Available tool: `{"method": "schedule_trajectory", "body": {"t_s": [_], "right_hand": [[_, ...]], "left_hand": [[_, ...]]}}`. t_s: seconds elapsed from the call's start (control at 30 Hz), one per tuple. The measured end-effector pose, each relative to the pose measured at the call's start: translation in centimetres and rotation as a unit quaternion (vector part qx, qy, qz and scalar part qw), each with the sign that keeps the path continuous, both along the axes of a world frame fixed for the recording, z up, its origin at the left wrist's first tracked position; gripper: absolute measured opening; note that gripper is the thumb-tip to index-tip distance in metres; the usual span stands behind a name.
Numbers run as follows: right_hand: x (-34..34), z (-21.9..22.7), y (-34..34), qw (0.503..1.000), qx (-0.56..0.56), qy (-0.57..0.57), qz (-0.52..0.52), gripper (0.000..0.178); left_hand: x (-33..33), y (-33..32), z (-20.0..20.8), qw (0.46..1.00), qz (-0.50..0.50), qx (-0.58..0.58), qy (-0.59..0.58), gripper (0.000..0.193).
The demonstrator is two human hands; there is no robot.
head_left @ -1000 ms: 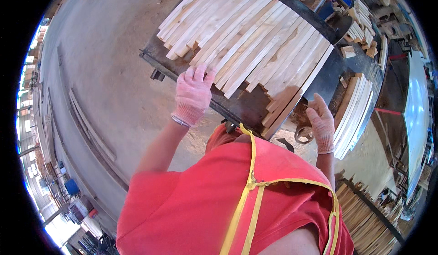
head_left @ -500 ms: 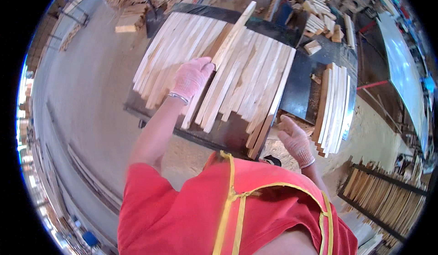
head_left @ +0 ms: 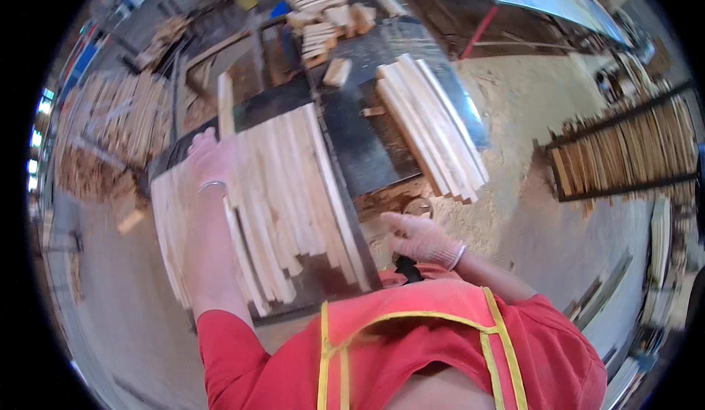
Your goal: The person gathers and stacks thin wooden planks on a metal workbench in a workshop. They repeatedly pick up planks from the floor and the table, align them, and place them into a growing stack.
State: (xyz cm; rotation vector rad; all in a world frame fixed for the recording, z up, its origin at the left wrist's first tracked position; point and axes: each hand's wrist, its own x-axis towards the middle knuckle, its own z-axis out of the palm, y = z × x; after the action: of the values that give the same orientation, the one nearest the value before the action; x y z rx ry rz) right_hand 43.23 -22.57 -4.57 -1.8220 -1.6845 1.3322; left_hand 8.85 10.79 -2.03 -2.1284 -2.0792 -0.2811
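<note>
My left hand (head_left: 211, 162), in a pale pink work glove, lies over the far part of a row of light wooden strips (head_left: 283, 182) on a dark table. Its fingers look stretched and apart, though somewhat blurred. Against its thumb side is one wooden strip (head_left: 225, 105) that sticks out past the far ends of the others. My right hand (head_left: 422, 240), gloved alike, hovers beyond the table's near right corner. Nothing shows in it; the forefinger points left and the other fingers are loosely bent.
A stack of longer strips (head_left: 433, 131) lies on the dark tabletop (head_left: 360, 149) to the right. Short wood blocks (head_left: 319, 24) are piled behind. At far left stands a large wood heap (head_left: 110, 131); a metal rack (head_left: 624, 149) of strips stands right. Sawdust covers the floor nearby.
The view has swung right, so the table appears farther left. My left hand has moved toward the far end of the strips, its fingers now straighter. My right hand stays low beside the table.
</note>
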Motion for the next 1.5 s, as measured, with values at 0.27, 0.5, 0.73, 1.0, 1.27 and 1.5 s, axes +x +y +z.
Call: {"method": "schedule_trajectory", "body": {"t_s": [0.27,0.5,0.73,1.0,1.27,1.5], "right_hand": [[4.0,-1.5,-5.6,0.997,0.036,0.046,-0.050,0.063],[9.3,-3.0,-6.5,0.996,0.057,0.039,-0.061,0.055],[11.1,-3.0,-5.3,0.998,0.062,0.030,0.014,0.059],[13.8,-3.7,-8.0,0.988,0.074,0.087,-0.102,0.056],[14.4,0.8,-5.5,0.988,0.081,0.090,-0.098,0.051],[9.1,2.4,1.4,0.947,-0.035,0.317,-0.035,0.063]], "left_hand": [[4.8,7.4,-0.4,0.982,0.014,-0.188,-0.014,0.049],[9.1,14.1,11.7,0.861,-0.107,-0.160,-0.470,0.040],[32.2,-3.8,3.9,0.741,-0.327,-0.203,-0.550,0.037],[40.0,-13.4,-3.7,0.909,-0.286,-0.207,-0.222,0.055],[26.8,-21.3,1.6,0.946,-0.249,-0.061,-0.197,0.045],[8.1,-30.4,-0.6,0.992,0.028,0.100,-0.068,0.052]]}}
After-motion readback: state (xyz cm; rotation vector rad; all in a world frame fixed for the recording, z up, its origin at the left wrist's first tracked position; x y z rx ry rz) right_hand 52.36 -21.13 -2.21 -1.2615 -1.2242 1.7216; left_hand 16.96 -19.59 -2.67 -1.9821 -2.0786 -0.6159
